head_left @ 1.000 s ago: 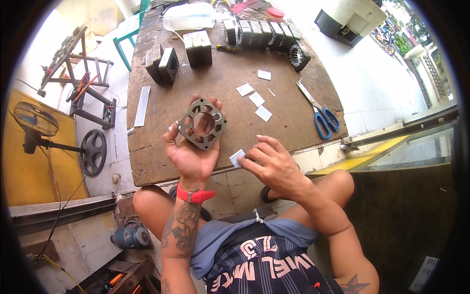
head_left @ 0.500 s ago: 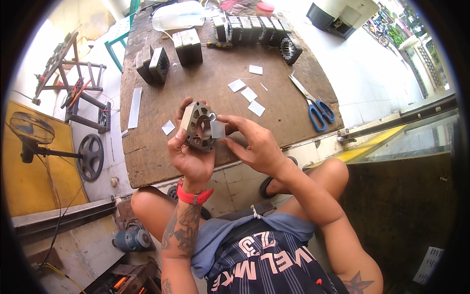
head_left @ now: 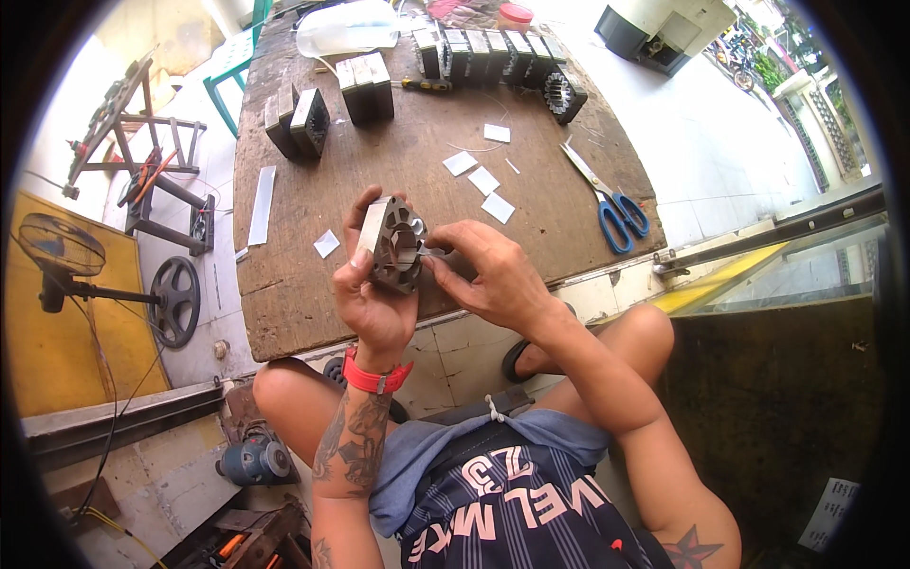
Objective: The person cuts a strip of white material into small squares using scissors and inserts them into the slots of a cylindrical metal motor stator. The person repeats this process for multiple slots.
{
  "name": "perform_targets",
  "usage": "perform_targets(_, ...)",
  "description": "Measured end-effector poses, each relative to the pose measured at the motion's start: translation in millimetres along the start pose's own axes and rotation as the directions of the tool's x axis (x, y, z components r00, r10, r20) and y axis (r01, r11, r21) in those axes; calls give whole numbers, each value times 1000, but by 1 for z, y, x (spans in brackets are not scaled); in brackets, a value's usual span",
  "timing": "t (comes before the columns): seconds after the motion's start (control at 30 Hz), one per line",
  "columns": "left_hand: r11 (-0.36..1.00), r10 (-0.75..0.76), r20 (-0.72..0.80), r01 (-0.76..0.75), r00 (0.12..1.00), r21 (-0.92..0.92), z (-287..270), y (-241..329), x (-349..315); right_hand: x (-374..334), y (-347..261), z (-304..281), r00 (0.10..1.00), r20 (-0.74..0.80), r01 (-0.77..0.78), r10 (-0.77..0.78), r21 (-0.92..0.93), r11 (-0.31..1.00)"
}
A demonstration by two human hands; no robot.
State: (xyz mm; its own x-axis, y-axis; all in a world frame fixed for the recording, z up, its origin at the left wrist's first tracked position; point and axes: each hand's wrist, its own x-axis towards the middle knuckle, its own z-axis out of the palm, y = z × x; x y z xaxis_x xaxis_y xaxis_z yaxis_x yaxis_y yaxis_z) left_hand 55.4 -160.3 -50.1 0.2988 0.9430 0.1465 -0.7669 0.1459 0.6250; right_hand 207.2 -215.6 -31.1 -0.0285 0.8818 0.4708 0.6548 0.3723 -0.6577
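Note:
My left hand (head_left: 372, 308) is wrapped round a metal stator core (head_left: 373, 230), holding it tilted above the table's near edge. Slots and a central opening show on the core's face. At its right side, my right hand (head_left: 488, 270) pinches a small translucent white sheet (head_left: 432, 252) against the opening. Only a thin part of that sheet shows; fingers and core cover the rest. Several cut white pieces (head_left: 483, 179) lie beyond my right hand. Another white square (head_left: 326, 244) and a long white strip (head_left: 262, 206) lie to the left.
Blue-handled scissors (head_left: 614, 213) lie open on the wooden table (head_left: 284, 303) at right. Several more stator cores (head_left: 485, 59) stand in a row at the back, others (head_left: 365, 90) at back left. A yellow-and-black tool (head_left: 426, 84) and a translucent container (head_left: 348, 28) are nearby.
The white sheet has turned and moved in toward the core, so less of it shows. My right fingers are closer to the core, which has tilted slightly.

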Motion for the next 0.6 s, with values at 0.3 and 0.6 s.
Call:
perform_targets(0.3, 1000, 11, 7, -11, 1000, -8, -1, -2, 0, -3, 0, 1, 997, -54, 42, -47, -84, 996)
perform_targets(0.6, 1000, 24, -10, -24, 1000, -16, -2, -1, 1, -4, 2, 10, 994, -104, -25, 26, 9, 1000)
